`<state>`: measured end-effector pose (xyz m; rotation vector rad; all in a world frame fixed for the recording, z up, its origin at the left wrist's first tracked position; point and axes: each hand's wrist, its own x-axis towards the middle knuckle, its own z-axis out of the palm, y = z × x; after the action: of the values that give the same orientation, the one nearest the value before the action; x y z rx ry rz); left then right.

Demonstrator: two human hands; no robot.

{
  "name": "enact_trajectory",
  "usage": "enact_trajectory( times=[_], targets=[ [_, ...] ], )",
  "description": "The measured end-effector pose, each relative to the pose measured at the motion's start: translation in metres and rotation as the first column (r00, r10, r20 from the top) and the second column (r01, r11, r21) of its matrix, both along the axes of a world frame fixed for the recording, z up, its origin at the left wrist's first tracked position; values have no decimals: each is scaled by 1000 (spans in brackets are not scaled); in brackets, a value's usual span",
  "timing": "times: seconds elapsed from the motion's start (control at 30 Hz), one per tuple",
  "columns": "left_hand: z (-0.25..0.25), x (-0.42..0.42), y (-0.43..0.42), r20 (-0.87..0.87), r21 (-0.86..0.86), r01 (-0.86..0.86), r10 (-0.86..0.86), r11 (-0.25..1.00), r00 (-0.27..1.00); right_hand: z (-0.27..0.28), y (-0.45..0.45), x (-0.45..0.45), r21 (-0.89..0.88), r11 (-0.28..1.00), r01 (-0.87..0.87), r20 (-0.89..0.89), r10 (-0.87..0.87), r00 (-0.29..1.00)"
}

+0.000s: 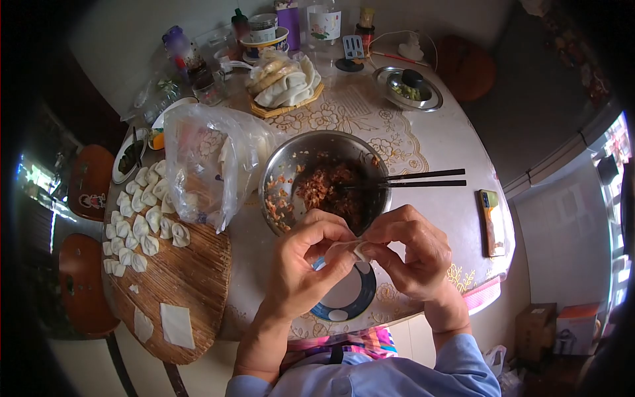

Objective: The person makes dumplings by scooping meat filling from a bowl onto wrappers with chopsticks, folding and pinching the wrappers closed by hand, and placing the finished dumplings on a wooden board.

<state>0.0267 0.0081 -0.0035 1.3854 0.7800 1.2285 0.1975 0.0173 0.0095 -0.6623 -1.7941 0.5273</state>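
Against the near edge of the metal bowl (311, 140), the left hand (309, 255) and right hand (411, 250) meet, fingers and thumbs pinched closed on one pale dough wrapper (360, 251); the fingers cover most of it, and its contents cannot be made out. Below them, nearer than the bowl, a blue-rimmed plate (368, 291) is partly hidden by the hands. Inside the bowl, chopsticks (426, 176) reach over a reddish mixture (324, 188), their tips lost in shadow. Left of the bowl, a clear plastic bag (205, 159) blurs what it holds and covers part of a wooden board (172, 278) bearing folded dumplings (140, 215). A patterned cloth covers the worktop (436, 142) around the bowl. Beyond the bowl, jars and bottles crowd the wall; far left of it, wooden chairs (84, 284) fade into the dark lens edge.
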Motion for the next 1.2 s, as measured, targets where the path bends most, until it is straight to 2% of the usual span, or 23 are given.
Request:
enact_trajectory(
  times=[0.13, 0.23, 0.33, 0.43, 0.53, 0.73, 0.83, 0.93, 0.97, 1.0, 1.07, 1.1, 1.2],
  targets=[
    [9, -1, -1, 52, 27, 41, -42, 999, 998, 3, 0, 0, 49, 998, 36, 29, -38, 999],
    [9, -1, -3, 3, -11, 12, -12, 1000, 1000, -3, 1, 3, 14, 1000, 21, 49, -21, 999],
    [5, 1, -2, 30, 13, -7, 7, 1000, 1000, -2, -1, 2, -78, 997, -7, 28, 9, 1000],
    [3, 1, -1, -28, 94, -30, 33, 995, 999, -5, -2, 0, -109, 994, -18, 13, 19, 1000],
    [9, -2, 1, -161, 233, -33, 72, 972, 984, -1, -3, 1, -135, 991, -16, 27, 20, 999],
    [15, 0, 3, -380, 562, -76, 339, 824, 861, -4, 0, 0, -58, 998, 3, 60, 0, 998],
    [16, -6, 1, -351, 496, -146, 352, 856, 868, -6, -1, 2, -104, 995, -9, 18, 11, 1000],
    [8, -9, 1, -21, 199, -231, 240, 952, 971, -10, 0, 2, -57, 998, 13, -94, -18, 995],
    [11, -15, -2, 44, 63, -156, 154, 986, 987, -5, -2, 3, -69, 997, 45, -71, -50, 996],
    [13, -17, -1, 142, -18, -137, 138, 990, 980, 0, -4, 1, -56, 993, 100, -75, -104, 992],
    [15, -20, -2, 215, -173, -178, 213, 969, 953, 6, -13, 4, -65, 991, 121, 15, -120, 993],
    [15, -22, 0, 185, -187, -220, 254, 957, 949, 15, -19, 4, -49, 993, 103, 112, -97, 989],
    [14, -31, 3, 180, -199, -228, 264, 953, 948, 13, -34, 5, -150, 987, -61, 322, 107, 941]
  ],
)
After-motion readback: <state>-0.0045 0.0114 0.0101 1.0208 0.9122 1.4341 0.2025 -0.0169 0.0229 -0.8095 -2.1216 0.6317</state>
